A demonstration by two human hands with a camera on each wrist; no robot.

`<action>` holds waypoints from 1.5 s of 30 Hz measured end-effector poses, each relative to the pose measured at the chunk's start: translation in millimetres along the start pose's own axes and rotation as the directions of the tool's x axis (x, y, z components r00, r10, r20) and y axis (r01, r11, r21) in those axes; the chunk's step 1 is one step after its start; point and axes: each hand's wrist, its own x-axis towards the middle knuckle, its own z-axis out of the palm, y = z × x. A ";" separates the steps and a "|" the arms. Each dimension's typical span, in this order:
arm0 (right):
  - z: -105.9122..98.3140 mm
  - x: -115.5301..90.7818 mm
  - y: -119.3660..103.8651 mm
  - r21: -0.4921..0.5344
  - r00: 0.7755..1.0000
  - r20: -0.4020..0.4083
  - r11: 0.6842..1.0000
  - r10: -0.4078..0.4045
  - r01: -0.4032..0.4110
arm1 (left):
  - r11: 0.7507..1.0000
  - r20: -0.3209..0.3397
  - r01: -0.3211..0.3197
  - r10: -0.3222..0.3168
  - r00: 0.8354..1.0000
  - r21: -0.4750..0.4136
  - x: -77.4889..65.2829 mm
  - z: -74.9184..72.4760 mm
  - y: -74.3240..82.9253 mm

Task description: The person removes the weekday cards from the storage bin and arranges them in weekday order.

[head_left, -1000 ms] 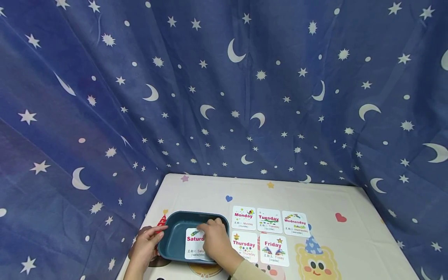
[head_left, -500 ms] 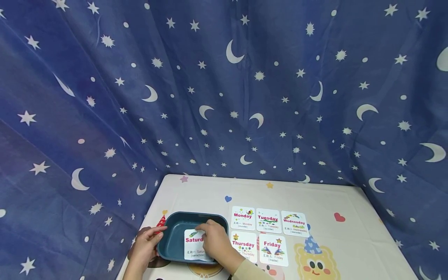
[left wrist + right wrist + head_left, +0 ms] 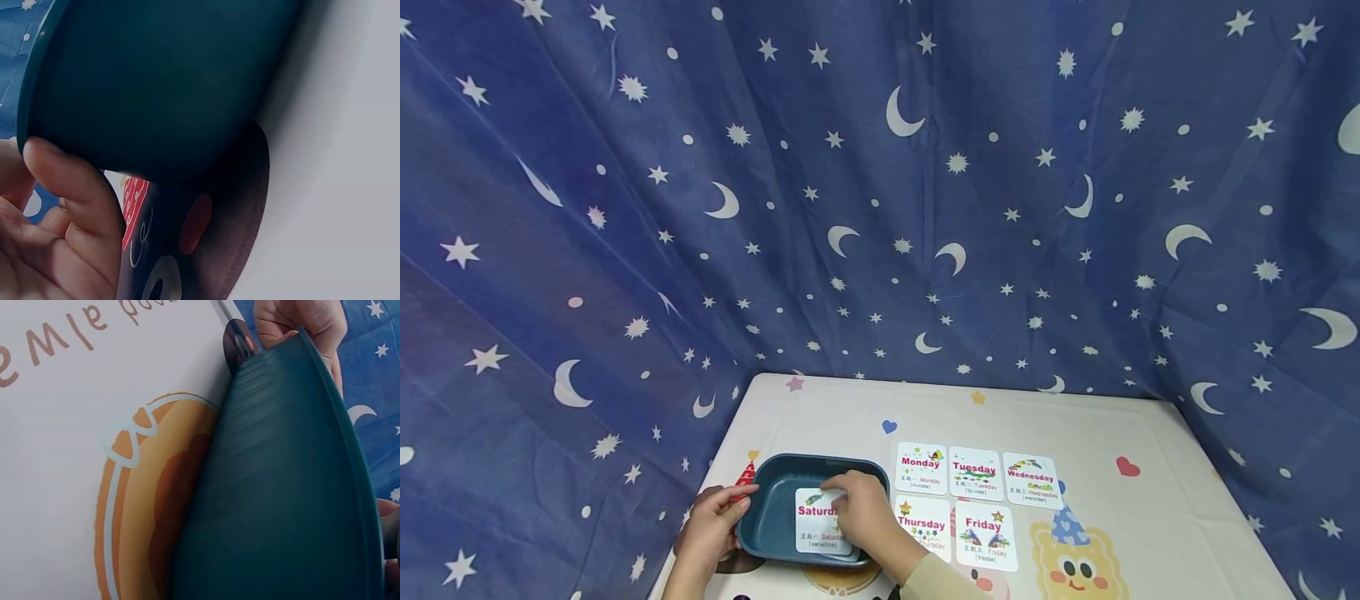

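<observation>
My left hand (image 3: pixel 717 523) grips the left rim of a dark teal plastic tub (image 3: pixel 767 508). In the left wrist view the thumb of the left hand (image 3: pixel 75 200) presses the tub's outer wall (image 3: pixel 156 75). Inside the tub, at its right side, lies a white "Saturday" card (image 3: pixel 818 533). My right hand (image 3: pixel 867 512) reaches over the tub's right rim, index finger extended at the card's top edge. The hand covers the card's right part and hides its own thumb, so a pinch cannot be confirmed. A pale edge shows beneath the card's lower right corner.
Right of the tub lie "Monday" (image 3: pixel 921 469), "Tuesday" (image 3: pixel 976 473) and "Wednesday" (image 3: pixel 1033 480) cards in a row. Below them are "Thursday" (image 3: pixel 919 523) and "Friday" (image 3: pixel 986 535) cards. A printed tablecloth (image 3: pixel 1075 425) covers the table; a starry blue curtain (image 3: pixel 880 208) hangs behind.
The Saturday card has shifted slightly within the tub, its lower right corner drawing in from the front rim. The right fingers have moved a little over it. The left hand keeps its hold.
</observation>
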 end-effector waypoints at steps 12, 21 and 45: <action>-6.4 3.9 1.4 0.157 0.997 0.007 0.985 0.073 -0.073 | 1.000 0.001 0.001 -0.001 1.000 -0.008 0.0 0.5 1.2; -16.4 8.2 -0.6 0.292 0.992 0.032 0.948 0.123 -0.127 | 1.000 0.000 -0.002 0.002 1.000 -0.005 -0.6 2.0 2.7; -48.6 5.2 -1.4 0.393 0.989 0.012 0.909 0.149 -0.142 | 1.000 0.001 0.001 -0.001 1.000 -0.009 -0.5 1.8 2.3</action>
